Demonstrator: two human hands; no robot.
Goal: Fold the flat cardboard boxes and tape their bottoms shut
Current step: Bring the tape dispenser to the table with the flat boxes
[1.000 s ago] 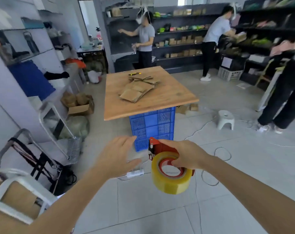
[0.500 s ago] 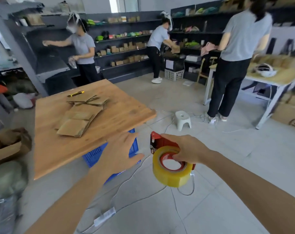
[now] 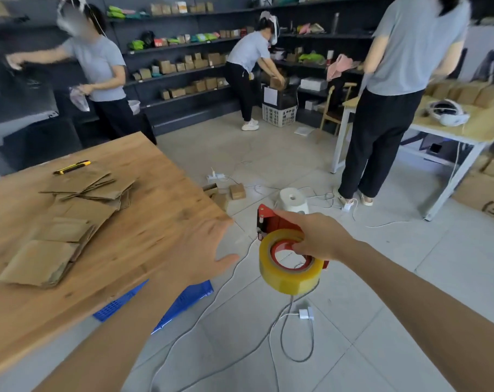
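A loose pile of flat brown cardboard boxes point(image 3: 67, 219) lies on the wooden table point(image 3: 161, 199) at the left. My right hand point(image 3: 316, 236) grips a red tape dispenser point(image 3: 288, 256) with a yellow-tinted roll, held in the air over the floor to the right of the table. Fingers spread and holding nothing, my left hand point(image 3: 209, 250) hovers at the table's near right corner. A yellow and black utility knife point(image 3: 72, 167) rests on the table beyond the boxes.
A blue plastic crate point(image 3: 183, 304) stands under the table. Cables and power adapters point(image 3: 305, 314) trail over the tiled floor, with a white stool point(image 3: 293, 200) and small boxes point(image 3: 236, 190) nearby. A person point(image 3: 392, 89) stands at a second table on the right; two others work at the shelves.
My view has swung right and closer to the table. Both hands have come up to the table's corner, the right one still holding the tape dispenser.
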